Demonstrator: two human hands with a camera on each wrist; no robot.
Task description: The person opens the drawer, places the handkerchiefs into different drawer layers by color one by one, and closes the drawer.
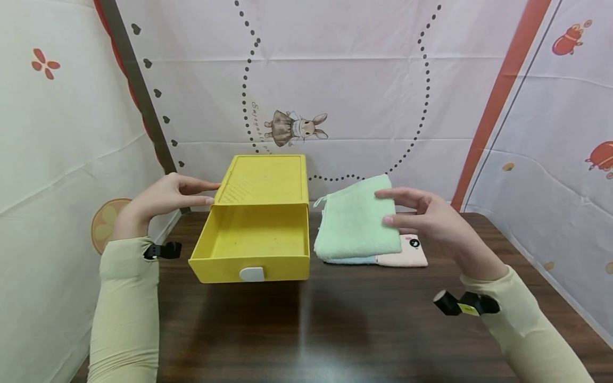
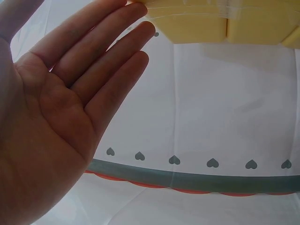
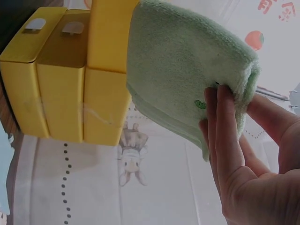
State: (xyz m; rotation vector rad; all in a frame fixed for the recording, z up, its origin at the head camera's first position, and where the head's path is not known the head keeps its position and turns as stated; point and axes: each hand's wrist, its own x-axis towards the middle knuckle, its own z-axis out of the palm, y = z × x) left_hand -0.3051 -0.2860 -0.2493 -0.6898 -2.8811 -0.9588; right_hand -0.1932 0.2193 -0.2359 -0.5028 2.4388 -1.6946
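Right hand (image 1: 433, 223): fingers pinch edge of folded green cloth (image 1: 359, 219).
Left hand (image 1: 165, 198): fingers straight, gripping nothing, beside yellow cabinet (image 1: 265, 181).
Top drawer (image 1: 210, 269): standing open.

The right hand (image 3: 257, 182) pinches a folded green towel (image 3: 176, 65) at one edge — thumb on one face, fingers on the other. Behind it are yellow drawers (image 3: 61, 101), two with white handles (image 3: 35, 25) — and a rabbit print (image 3: 132, 161), upside down.

Head view: above and behind left grip (image 1: 167, 199) and right grip (image 1: 428, 218), facing forward and down. Wrist views: close to each grip, facing past it; both share the boxy yellow plastic drawer unit (image 1: 263, 181).
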